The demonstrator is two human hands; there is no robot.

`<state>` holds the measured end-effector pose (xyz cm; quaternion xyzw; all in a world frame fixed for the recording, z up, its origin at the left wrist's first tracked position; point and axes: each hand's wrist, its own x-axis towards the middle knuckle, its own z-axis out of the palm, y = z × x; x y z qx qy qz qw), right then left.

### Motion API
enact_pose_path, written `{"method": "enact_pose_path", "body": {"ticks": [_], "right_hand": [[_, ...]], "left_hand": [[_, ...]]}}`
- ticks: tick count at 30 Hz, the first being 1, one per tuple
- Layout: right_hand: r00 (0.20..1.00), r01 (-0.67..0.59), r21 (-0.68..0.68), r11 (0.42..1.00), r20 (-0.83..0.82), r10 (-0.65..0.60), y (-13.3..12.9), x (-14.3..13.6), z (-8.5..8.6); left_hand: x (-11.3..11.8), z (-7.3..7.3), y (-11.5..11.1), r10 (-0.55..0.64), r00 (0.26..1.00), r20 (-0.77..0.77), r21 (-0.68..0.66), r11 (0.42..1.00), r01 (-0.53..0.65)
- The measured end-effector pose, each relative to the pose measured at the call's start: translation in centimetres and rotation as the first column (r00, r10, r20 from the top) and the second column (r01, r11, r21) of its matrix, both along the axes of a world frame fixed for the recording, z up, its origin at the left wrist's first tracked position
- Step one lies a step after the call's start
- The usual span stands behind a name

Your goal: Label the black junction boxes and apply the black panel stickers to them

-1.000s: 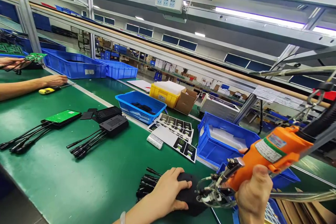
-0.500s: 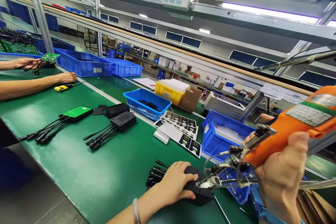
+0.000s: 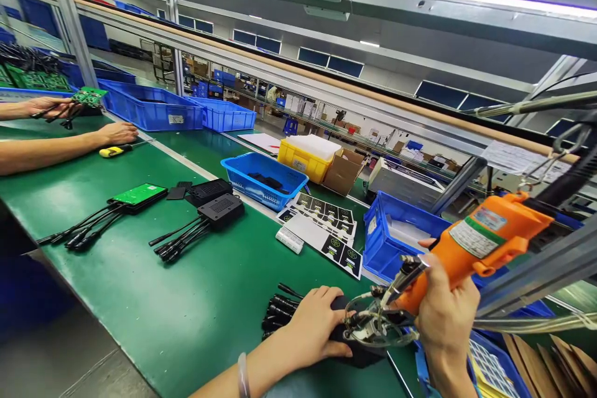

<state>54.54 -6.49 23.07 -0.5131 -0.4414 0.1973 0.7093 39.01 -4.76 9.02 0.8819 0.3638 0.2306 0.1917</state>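
Note:
My left hand (image 3: 316, 323) grips a black box (image 3: 366, 354) with black cables (image 3: 278, 312) on its left side, at the bottom of the view. My right hand (image 3: 445, 311) is wrapped round an orange power screwdriver (image 3: 480, 239), which tilts down to the left. Its tip, among thin tubes and metal fittings, is at the top of the black box; the exact contact point is hidden. A second black box with cables (image 3: 221, 210) and a black unit with a green board (image 3: 140, 194) lie further left on the green table (image 3: 209, 298).
Another person's hands (image 3: 116, 134) are at the left, one holding a circuit board (image 3: 88, 97), near a yellow screwdriver (image 3: 114, 151). A blue basket (image 3: 265, 180), label sheets (image 3: 326, 230), a yellow bin (image 3: 303, 160) and a blue bin (image 3: 396, 239) stand behind.
My right hand and the orange screwdriver have moved left and down, the tool now further from the camera. My left hand stays on the black box. The view has shifted slightly.

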Motion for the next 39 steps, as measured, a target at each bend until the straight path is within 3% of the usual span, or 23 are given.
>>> {"method": "enact_pose_path", "body": {"ticks": [6,10,14,18,20,23,31,36,39], "right_hand": [[0.974,0.073,0.125,0.989,0.204,-0.098,-1.1,-0.8,-0.9],[0.987,-0.022,0.131,0.991,0.158,0.001,-1.7,-0.3,-1.2],[0.999,0.003,0.135,0.991,0.052,-0.01,-1.6,0.3,1.8],[1.0,-0.016,0.308,0.951,-0.001,0.017,-0.1,0.3,6.0],[1.0,-0.029,0.359,0.933,0.015,0.026,1.1,0.3,6.9],[1.0,-0.029,0.306,0.952,0.001,0.03,2.9,0.4,6.1],[0.995,-0.082,0.156,0.984,-0.051,0.091,5.6,1.1,0.7],[0.998,-0.058,0.129,0.99,-0.018,0.06,5.6,0.9,-0.3],[0.996,-0.074,0.116,0.99,0.055,0.068,5.3,0.5,-0.4]], "left_hand": [[0.2,-0.5,0.0,0.011,1.0,-0.019,-0.009,1.0,-0.011],[0.2,0.1,0.0,0.002,0.999,-0.045,-0.019,1.0,-0.003],[0.1,0.2,-0.1,-0.007,0.999,-0.05,0.015,1.0,0.008],[-0.5,0.5,-0.4,-0.042,0.997,-0.057,-0.007,0.999,0.042],[-0.9,0.7,-0.6,-0.053,0.997,-0.052,-0.019,0.998,0.052],[-1.3,0.8,-0.7,-0.043,0.997,-0.07,-0.024,0.999,0.042],[-1.4,-0.6,-0.5,-0.041,0.999,-0.023,-0.006,0.999,0.041],[-1.4,-0.2,-0.7,-0.052,0.996,-0.066,-0.001,0.999,0.052],[-0.7,-1.5,-0.7,-0.026,0.989,-0.145,0.073,0.997,0.037]]}}
